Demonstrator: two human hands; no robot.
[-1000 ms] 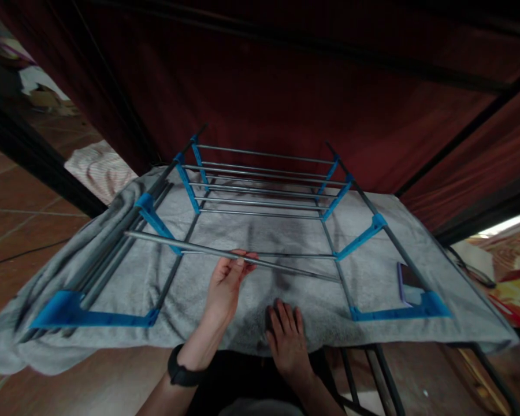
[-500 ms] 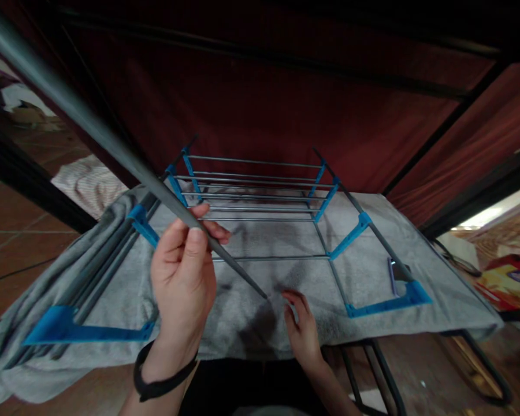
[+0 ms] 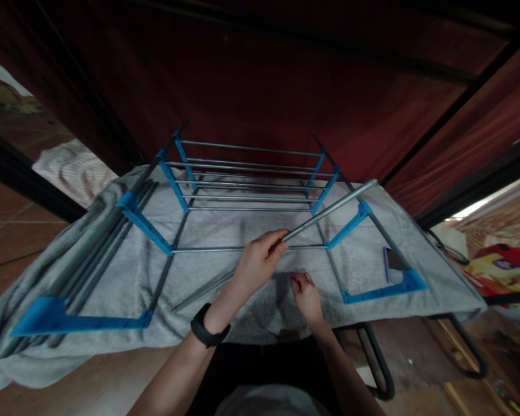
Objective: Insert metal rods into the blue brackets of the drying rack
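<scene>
My left hand (image 3: 260,260), with a dark band on its wrist, is wrapped round a grey metal tube (image 3: 329,211). The tube slants from low left, behind the forearm, to upper right, across the rack. Below it my right hand (image 3: 307,297) hovers over the grey cloth with fingers curled together; whatever they may hold is hidden. In front of both hands stands a partly built rack (image 3: 251,248) of thin metal rods and side tubes. Blue plastic brackets (image 3: 349,231) join its parts on both sides.
Several loose grey tubes (image 3: 99,266) lie along the left side on the grey cloth (image 3: 225,329). A phone-like object (image 3: 390,266) rests inside the right bracket. Dark red fabric (image 3: 251,75) hangs behind. A red and yellow package (image 3: 502,266) is at far right.
My left hand has moved right and turned the tube, so its raised end now points upper right instead of upper left. My right hand's fingers have curled in more.
</scene>
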